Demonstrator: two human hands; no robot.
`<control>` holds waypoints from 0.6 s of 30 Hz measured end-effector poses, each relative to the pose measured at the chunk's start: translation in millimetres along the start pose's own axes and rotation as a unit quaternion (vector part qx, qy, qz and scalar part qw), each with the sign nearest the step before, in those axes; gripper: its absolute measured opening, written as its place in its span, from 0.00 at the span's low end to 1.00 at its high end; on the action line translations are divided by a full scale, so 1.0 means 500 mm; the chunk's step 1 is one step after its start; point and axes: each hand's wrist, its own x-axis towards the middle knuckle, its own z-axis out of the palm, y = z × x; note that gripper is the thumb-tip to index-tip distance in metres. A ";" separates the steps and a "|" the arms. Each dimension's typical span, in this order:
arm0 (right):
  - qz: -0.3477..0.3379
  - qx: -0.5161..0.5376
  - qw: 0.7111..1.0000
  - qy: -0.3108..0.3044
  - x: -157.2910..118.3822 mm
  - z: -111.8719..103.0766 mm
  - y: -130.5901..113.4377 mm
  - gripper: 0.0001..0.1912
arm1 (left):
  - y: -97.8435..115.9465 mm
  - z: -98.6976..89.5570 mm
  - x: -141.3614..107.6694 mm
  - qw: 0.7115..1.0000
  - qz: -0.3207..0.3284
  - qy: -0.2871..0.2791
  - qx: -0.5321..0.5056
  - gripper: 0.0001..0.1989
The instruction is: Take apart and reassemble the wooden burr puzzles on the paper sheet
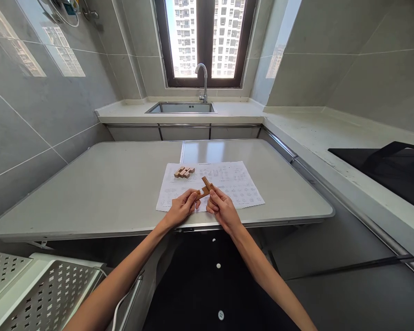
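Note:
My left hand (184, 206) pinches the left end of a notched wooden puzzle piece (203, 194). Fingers of my right hand (223, 209) close on another wooden piece (207, 183), which slants up and to the left where it meets the first one. Whether the two pieces are interlocked I cannot tell. Both hands are just above the near part of a printed sheet of paper (239, 184) covered in small diagrams. On the sheet's upper left lies a cluster of several notched wooden pieces (184, 172), side by side.
The sheet rests on a white folding table (89, 184). Past its far edge are a counter with a steel sink (181, 108) and a faucet (204, 82). A black bag (386, 165) lies on the right counter. A white perforated metal chair (51, 294) stands at lower left.

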 end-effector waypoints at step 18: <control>-0.004 0.071 0.997 -0.016 -0.007 0.022 0.051 0.12 | -0.004 0.004 -0.002 1.000 0.014 -0.005 0.007 0.21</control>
